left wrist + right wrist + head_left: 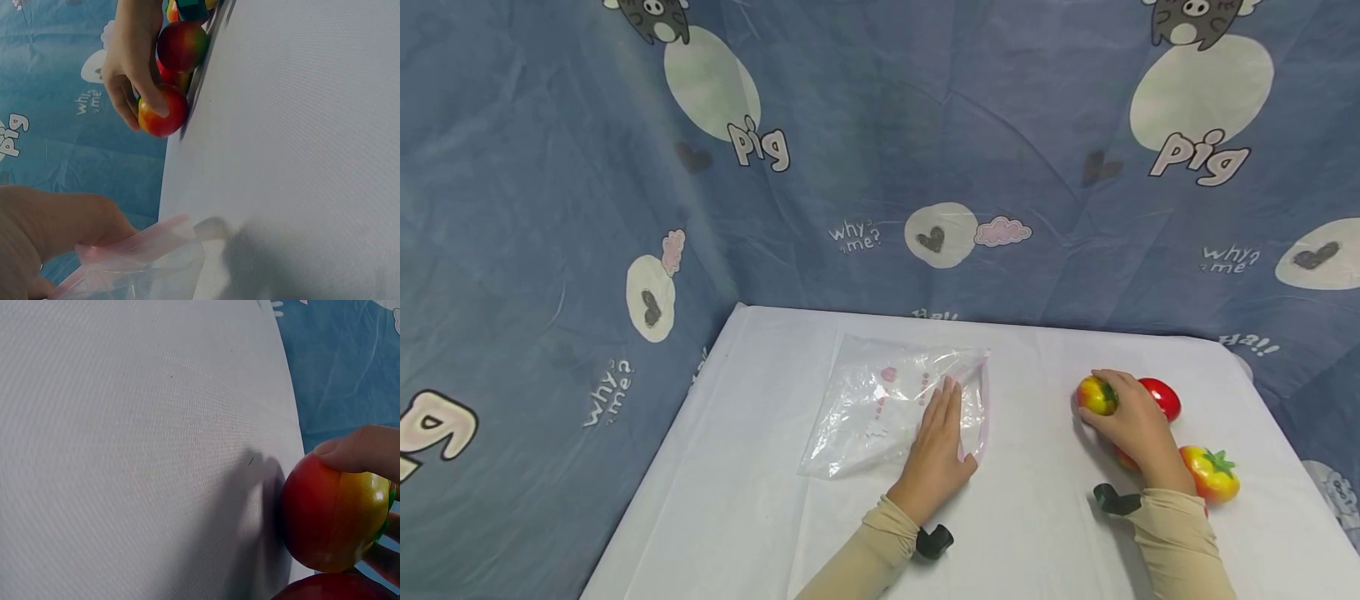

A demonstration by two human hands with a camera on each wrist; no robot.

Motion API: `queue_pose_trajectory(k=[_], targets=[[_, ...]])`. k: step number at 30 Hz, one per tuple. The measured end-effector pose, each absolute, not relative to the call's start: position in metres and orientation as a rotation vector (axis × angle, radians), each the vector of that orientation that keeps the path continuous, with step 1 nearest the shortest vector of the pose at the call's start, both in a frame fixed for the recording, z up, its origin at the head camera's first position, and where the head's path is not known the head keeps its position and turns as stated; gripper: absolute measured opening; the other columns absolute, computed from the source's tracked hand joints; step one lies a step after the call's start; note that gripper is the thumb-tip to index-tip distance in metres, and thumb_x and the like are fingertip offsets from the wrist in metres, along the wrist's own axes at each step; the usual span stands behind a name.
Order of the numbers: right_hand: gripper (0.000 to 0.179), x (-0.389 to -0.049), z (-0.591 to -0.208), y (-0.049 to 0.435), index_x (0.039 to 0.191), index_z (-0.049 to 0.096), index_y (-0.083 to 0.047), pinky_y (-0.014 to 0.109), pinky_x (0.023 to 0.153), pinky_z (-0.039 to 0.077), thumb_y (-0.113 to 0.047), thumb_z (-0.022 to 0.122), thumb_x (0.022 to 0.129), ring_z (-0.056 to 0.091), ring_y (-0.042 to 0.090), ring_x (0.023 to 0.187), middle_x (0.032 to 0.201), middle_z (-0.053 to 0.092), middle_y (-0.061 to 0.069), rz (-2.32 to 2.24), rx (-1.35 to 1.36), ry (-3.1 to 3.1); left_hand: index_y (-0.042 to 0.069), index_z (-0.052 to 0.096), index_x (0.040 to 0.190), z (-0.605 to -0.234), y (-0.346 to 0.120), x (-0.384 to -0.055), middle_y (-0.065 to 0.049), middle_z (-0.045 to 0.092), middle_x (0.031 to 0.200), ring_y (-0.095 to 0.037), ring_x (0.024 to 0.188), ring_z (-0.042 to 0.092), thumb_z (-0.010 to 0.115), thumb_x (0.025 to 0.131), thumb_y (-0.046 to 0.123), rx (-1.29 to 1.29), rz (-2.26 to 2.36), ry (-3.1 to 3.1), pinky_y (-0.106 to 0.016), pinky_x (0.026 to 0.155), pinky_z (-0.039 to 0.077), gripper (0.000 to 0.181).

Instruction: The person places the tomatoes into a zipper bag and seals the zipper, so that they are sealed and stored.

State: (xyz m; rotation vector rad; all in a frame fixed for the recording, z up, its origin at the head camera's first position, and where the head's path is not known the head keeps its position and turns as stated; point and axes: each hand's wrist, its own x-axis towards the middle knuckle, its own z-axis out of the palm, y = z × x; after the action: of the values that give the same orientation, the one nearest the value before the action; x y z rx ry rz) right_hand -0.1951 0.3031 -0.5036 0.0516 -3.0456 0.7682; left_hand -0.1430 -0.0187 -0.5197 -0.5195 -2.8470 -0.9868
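My left hand [934, 454] lies with its fingers straight over a clear plastic zip bag [857, 408] near its right end. In the left wrist view, the thumb [103, 215] is right at the bag's pink edge strip [134, 240]. My right hand [1131, 421] grips a red-and-yellow toy tomato [1096, 395] from above, thumb on one side and fingers on the other; it has a green top. A red toy fruit [1161, 397] shows just behind that hand. Another red-and-yellow toy tomato [1210, 473] with green leaves sits beside the right wrist.
A white cloth covers the table [730, 467]. Blue printed fabric [865, 108] hangs behind it and on the left. More toy fruit lies partly hidden under the right hand and forearm. A dark wrist device [934, 542] juts from the left wrist, another [1116, 500] from the right.
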Motion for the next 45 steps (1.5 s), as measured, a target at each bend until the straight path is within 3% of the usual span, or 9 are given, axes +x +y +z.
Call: queue_pose_trajectory(k=[31, 38, 40, 42, 45], targets=[[0.071, -0.189, -0.511, 0.285, 0.145, 0.055, -0.007, 0.073, 0.106, 0.043, -0.028, 0.085, 0.084, 0.051, 0.047, 0.133, 0.148, 0.053, 0.024, 0.902, 0.144, -2.802, 0.0, 0.018, 0.164, -0.521, -0.019, -0.142, -0.015, 0.014, 0.174, -0.039, 0.16, 0.021, 0.081, 0.078, 0.009, -0.515, -0.994, -2.85, -0.048, 0.13, 0.025, 0.107], [0.068, -0.189, -0.514, 0.263, 0.142, 0.058, -0.006, 0.068, 0.104, 0.048, -0.018, 0.088, 0.081, 0.054, 0.043, 0.132, 0.145, 0.057, 0.021, 0.992, 0.239, -2.672, 0.0, 0.018, 0.164, -0.52, -0.019, -0.142, -0.015, 0.015, 0.174, -0.039, 0.159, 0.022, 0.082, 0.079, 0.01, -0.505, -0.981, -2.849, -0.049, 0.129, 0.027, 0.107], [0.068, -0.19, -0.515, 0.257, 0.141, 0.059, -0.007, 0.063, 0.104, 0.05, -0.016, 0.089, 0.08, 0.056, 0.041, 0.131, 0.144, 0.059, 0.02, 0.993, 0.266, -2.642, 0.0, 0.018, 0.164, -0.52, -0.019, -0.142, -0.016, 0.016, 0.174, -0.039, 0.159, 0.022, 0.082, 0.079, 0.01, -0.508, -0.977, -2.849, -0.049, 0.129, 0.027, 0.107], [0.069, -0.19, -0.515, 0.251, 0.141, 0.06, -0.008, 0.04, 0.108, 0.054, -0.016, 0.089, 0.079, 0.058, 0.039, 0.13, 0.144, 0.059, 0.019, 1.01, 0.288, -2.619, 0.0, 0.018, 0.164, -0.52, -0.019, -0.142, -0.017, 0.017, 0.173, -0.039, 0.159, 0.023, 0.083, 0.078, 0.011, -0.512, -0.968, -2.847, -0.049, 0.128, 0.028, 0.108], [0.069, -0.19, -0.516, 0.242, 0.141, 0.061, -0.009, 0.006, 0.103, 0.043, -0.015, 0.09, 0.078, 0.059, 0.038, 0.128, 0.143, 0.06, 0.017, 1.054, 0.328, -2.584, 0.0, 0.018, 0.164, -0.52, -0.019, -0.142, -0.017, 0.017, 0.173, -0.039, 0.159, 0.023, 0.083, 0.078, 0.012, -0.514, -0.949, -2.845, -0.049, 0.128, 0.028, 0.108]])
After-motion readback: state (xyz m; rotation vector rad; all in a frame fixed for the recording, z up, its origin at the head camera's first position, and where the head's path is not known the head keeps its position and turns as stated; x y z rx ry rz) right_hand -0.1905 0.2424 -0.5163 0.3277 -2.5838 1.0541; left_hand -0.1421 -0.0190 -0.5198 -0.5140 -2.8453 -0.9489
